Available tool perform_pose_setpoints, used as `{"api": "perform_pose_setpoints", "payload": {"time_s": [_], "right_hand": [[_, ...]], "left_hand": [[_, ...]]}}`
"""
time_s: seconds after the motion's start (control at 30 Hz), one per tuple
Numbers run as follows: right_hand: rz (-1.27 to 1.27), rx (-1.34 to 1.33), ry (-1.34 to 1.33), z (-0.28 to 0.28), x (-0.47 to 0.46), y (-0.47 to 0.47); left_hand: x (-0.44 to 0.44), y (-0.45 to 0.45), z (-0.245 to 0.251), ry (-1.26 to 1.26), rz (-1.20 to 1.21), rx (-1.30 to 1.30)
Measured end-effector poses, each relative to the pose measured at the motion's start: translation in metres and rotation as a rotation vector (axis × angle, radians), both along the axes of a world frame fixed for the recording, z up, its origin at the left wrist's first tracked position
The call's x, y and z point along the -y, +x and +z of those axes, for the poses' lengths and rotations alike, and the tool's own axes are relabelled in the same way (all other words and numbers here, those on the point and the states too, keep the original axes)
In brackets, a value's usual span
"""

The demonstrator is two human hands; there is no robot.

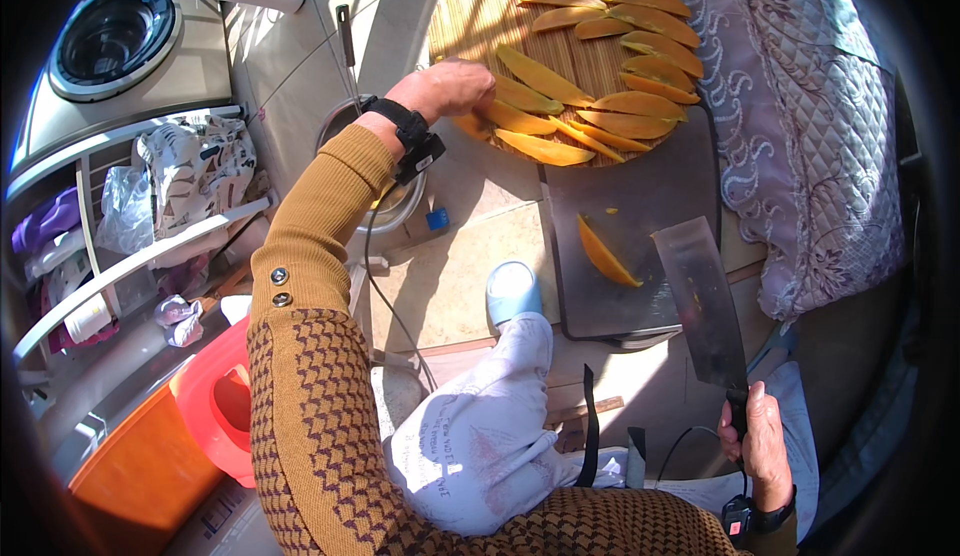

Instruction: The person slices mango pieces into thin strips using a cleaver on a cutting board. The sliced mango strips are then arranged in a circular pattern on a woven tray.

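My left hand (459, 89) is over the left edge of a round mat of thin wooden strips (472, 20). Its fingers curl down beside the orange slices (517, 117), and the hand itself hides whether they grip one. Long slices of this orange produce lie in a ring along the mat's right and near sides. In my right hand (759, 432) is the black handle of a cleaver; its broad blade (697, 301) reaches over the right edge of a dark cutting board (615, 188). A single orange slice (607, 252) and a small scrap lie on the board.
Left of the mat stands a metal bowl (409, 203), partly behind my left forearm, with a long dark-handled utensil (346, 38) by it. A quilted cloth (840, 166) borders the right side. My slippered foot (514, 293) is near the board. Farther left are a rack (142, 256) and an orange bin (127, 466).
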State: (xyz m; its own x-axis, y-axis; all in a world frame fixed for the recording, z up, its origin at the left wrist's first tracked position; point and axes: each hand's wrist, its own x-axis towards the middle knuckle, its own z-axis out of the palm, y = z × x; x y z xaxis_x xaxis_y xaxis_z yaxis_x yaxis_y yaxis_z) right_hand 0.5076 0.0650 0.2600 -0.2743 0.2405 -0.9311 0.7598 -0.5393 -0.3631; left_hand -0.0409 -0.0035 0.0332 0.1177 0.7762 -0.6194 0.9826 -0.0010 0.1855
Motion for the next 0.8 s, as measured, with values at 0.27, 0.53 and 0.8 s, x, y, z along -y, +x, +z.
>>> {"api": "perform_pose_setpoints", "payload": {"time_s": [0.27, 0.53, 0.8], "right_hand": [[0.009, 0.015, -0.001, 0.001, 0.001, 0.001], [0.036, 0.021, 0.015, -0.002, 0.004, 0.004], [0.045, -0.025, 0.012, 0.0, 0.009, 0.002]], "left_hand": [[0.041, 0.01, 0.005, 0.658, 0.578, 0.057], [0.108, 0.087, -0.048, 0.299, 1.887, 0.643], [0.082, 0.086, -0.054, 0.319, 2.111, 1.01]]}}
